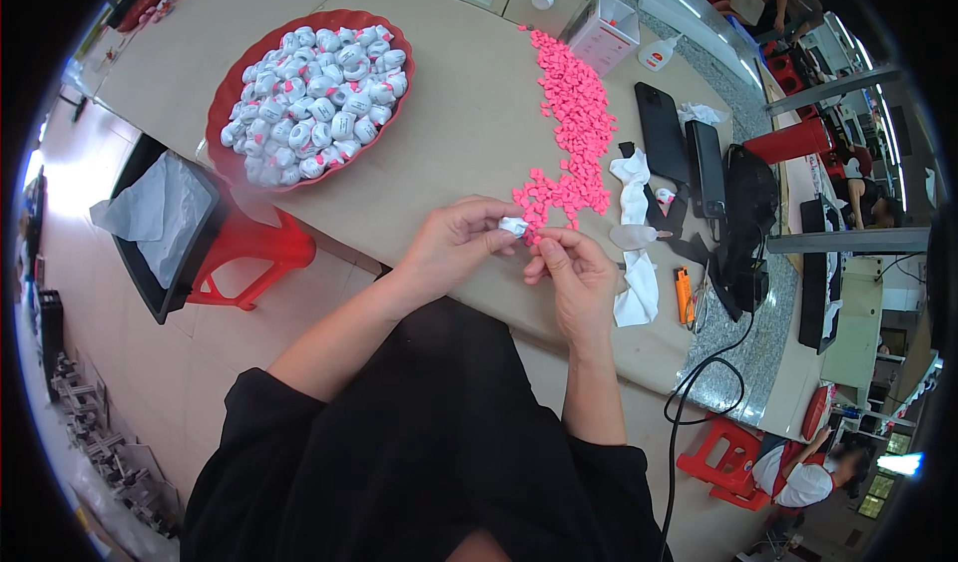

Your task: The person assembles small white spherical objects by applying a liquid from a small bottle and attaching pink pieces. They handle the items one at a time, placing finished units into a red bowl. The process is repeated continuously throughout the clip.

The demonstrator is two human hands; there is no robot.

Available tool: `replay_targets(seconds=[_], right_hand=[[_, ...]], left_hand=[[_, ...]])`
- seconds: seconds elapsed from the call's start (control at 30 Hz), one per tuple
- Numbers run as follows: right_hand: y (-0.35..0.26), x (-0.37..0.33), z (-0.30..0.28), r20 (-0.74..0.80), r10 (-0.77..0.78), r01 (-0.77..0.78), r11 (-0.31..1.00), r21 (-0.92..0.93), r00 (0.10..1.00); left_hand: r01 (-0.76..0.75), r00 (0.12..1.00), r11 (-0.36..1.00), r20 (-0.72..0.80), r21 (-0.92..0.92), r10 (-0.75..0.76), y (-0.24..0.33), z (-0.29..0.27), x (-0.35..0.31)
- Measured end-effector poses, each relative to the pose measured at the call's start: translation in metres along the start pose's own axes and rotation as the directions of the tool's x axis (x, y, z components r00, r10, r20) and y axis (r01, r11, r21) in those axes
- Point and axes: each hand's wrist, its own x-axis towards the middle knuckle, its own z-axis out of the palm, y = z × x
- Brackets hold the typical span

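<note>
Between the thumb and fingers of my left hand (454,243) is a small white piece with a rounded shape (513,227). Close beside it, my right hand (574,281) pinches its thumb and forefinger together at a small pink piece (536,238). The two hands almost meet over the table's near edge. Just beyond them spreads a long heap of small pink pieces (579,113). At the left, a red scalloped bowl (222,103) is piled with many white rounded pieces (309,98), some showing pink parts.
Right of the heap lie a black phone (659,131), a black power bank-like block (706,168), white cloth strips (636,292), a clear dropper bottle (634,237) and an orange cutter (684,295). A white box (603,33) stands behind. A black bin (165,228) sits on a red stool (261,263).
</note>
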Motion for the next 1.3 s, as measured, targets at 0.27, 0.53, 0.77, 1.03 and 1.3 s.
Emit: replay_targets(seconds=[0.27,0.53,0.77,1.03,1.3], right_hand=[[0.004,0.007,0.004,0.028,0.073,-0.076,0.988,0.137,0.997],[0.004,0.008,0.003,-0.005,0.12,-0.119,0.991,0.068,0.993],[0.014,0.002,0.012,-0.076,0.074,-0.057,0.977,0.203,0.994],[0.012,0.008,0.013,-0.098,0.093,-0.088,0.995,0.056,0.991],[0.026,0.003,0.017,-0.104,-0.147,0.144,0.989,-0.038,0.984]], left_hand=[[0.071,0.993,0.995,0.095,0.064,-0.077,0.007,-0.001,-0.001],[0.057,0.994,0.99,0.087,0.132,-0.069,0.007,-0.001,-0.001],[-0.007,0.997,0.989,0.08,0.151,-0.006,0.007,0.001,-0.001],[0.019,0.994,0.978,0.099,0.207,-0.04,0.007,-0.003,0.001],[0.091,0.996,0.993,0.019,-0.081,-0.09,0.007,0.003,-0.002]])
